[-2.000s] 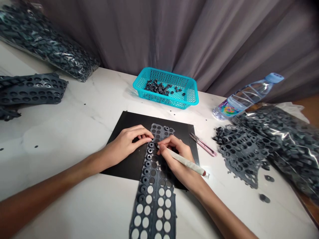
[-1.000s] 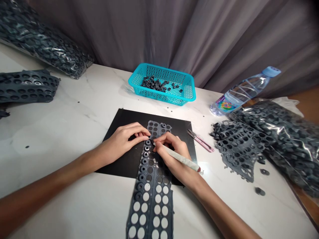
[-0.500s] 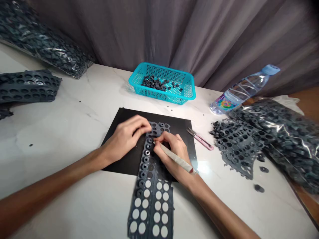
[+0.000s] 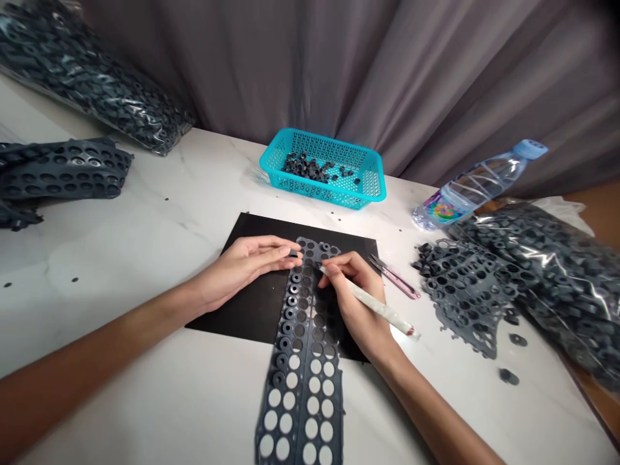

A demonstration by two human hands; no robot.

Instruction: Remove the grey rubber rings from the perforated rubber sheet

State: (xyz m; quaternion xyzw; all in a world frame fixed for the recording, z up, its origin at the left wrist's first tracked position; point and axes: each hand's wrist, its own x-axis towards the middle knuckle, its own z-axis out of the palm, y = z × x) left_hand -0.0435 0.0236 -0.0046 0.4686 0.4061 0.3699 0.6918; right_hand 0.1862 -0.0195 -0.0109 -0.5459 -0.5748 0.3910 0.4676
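Observation:
A long dark grey rubber sheet (image 4: 301, 361) with rows of round holes lies lengthwise before me, its far part on a black mat (image 4: 242, 303). Several black rings still sit in its left row. My left hand (image 4: 256, 263) is at the sheet's far left edge, thumb and fingers pinching a small black rubber piece (image 4: 294, 254). In my right hand (image 4: 361, 290) is a slim pen-like tool (image 4: 380, 310) with a whitish wrapped handle, its tip over the sheet. What kind of tip it has is too small to tell.
A turquoise basket (image 4: 324, 191) holding small black pieces stands at the back. To the right are pink-handled thread snips (image 4: 397, 278), a water bottle (image 4: 465, 187), holed rubber scrap (image 4: 465, 297) and a filled plastic bag (image 4: 562, 278). Another bag (image 4: 106, 84) and a folded sheet (image 4: 62, 171) are left.
My left hand has turned and now pinches a small black piece. The right hand has drawn slightly right with the tool. The whole view has shifted a little.

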